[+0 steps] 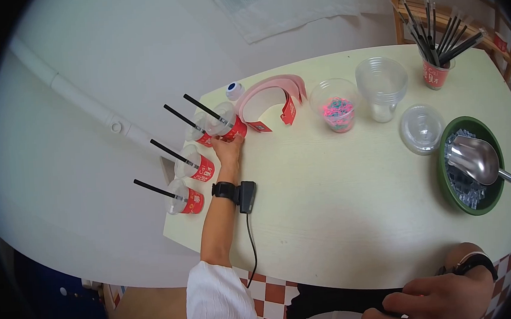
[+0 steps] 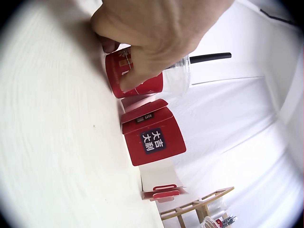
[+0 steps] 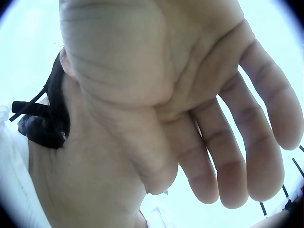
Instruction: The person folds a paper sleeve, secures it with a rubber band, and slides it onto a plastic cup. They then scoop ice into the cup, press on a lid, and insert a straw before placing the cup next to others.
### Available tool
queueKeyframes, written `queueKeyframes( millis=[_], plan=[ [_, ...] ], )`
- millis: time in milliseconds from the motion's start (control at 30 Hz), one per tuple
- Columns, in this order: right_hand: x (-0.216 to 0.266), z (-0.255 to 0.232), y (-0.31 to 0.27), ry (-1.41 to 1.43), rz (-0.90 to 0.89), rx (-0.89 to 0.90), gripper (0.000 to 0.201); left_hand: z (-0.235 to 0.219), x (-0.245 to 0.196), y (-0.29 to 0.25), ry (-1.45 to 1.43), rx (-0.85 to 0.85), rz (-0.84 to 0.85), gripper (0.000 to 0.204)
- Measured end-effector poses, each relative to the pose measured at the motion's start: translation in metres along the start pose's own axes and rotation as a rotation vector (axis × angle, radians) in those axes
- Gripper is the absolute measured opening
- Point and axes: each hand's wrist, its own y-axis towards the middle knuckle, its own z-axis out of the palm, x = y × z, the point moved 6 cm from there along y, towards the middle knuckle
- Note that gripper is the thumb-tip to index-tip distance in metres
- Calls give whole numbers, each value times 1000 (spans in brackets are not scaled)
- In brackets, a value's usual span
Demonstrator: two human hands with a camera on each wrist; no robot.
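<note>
My left hand (image 1: 229, 152) grips the lower part of a red-sleeved clear cup (image 1: 238, 128) with a dome lid and black straw, at the table's left back. In the left wrist view the thumb and fingers of the hand (image 2: 152, 38) lie round the red sleeve (image 2: 149, 85). Three similar cups stand beside it: one just behind at its left, one (image 1: 203, 169) nearer, one (image 1: 193, 202) nearest the front. My right hand (image 1: 434, 300) is at the table's front edge, holding nothing; its fingers (image 3: 256, 161) hang loosely in the right wrist view.
Pink paper sleeves (image 1: 271, 90) and a small white-blue item (image 1: 234, 90) lie behind the held cup. Further right are a cup of coloured bits (image 1: 339, 115), stacked clear cups (image 1: 382, 79), lids (image 1: 422, 129), a green bowl (image 1: 501, 198) with a metal scoop (image 1: 475, 159), and a straw cup (image 1: 435, 76).
</note>
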Motion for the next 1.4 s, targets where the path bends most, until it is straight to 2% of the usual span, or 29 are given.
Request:
queueKeyframes(
  millis=[67, 133, 167, 233, 267, 367, 400, 500, 567, 667, 800, 867, 967, 1100, 1200, 1300, 1400],
  plan=[
    [-1, 0, -1, 15, 12, -1, 36, -7, 9, -9, -97, -59, -99, 61],
    [9, 11, -1, -376, -255, 307, 34, -18, 22, -17, -173, -147, -190, 49],
    [11, 19, -4, -564, -385, 462, 34, -13, 6, -30, -207, -62, -206, 43],
    [11, 25, -2, -580, -417, 500, 32, -5, -32, -67, -268, 104, -253, 33],
    [12, 27, -2, -588, -438, 521, 32, 3, -48, -80, -242, 196, -217, 24],
    [9, 21, 1, -539, -383, 502, 32, 27, -81, -98, -198, 347, 8, 20],
    [9, 21, 1, -546, -376, 499, 32, 33, -84, -98, -210, 350, 71, 15],
    [10, 18, -2, -573, -336, 483, 33, 50, -96, -103, -226, 374, 122, 12],
    [10, 16, -4, -583, -318, 466, 33, 56, -112, -105, -80, 388, 227, 12],
    [5, 8, -6, -380, -186, 323, 33, 61, -137, -98, 146, 352, 460, 12],
    [6, 8, -8, -420, -172, 302, 30, 76, -149, -77, 512, 315, 747, 17],
    [5, 4, -10, -388, -125, 237, 28, 83, -146, -75, 599, 348, 720, 18],
    [9, 8, -15, -587, -238, 390, 25, 89, -143, -75, 648, 342, 714, 16],
    [9, 6, -18, -572, -228, 366, 25, 96, -130, -67, 665, 364, 631, 17],
    [10, 7, -19, -587, -233, 368, 26, 98, -142, -63, 456, 374, 651, 28],
    [12, 8, -21, -635, -260, 379, 27, 106, -148, -62, 573, 442, 774, 35],
    [11, 7, -22, -652, -264, 386, 28, 108, -150, -64, 666, 431, 782, 38]
  ],
)
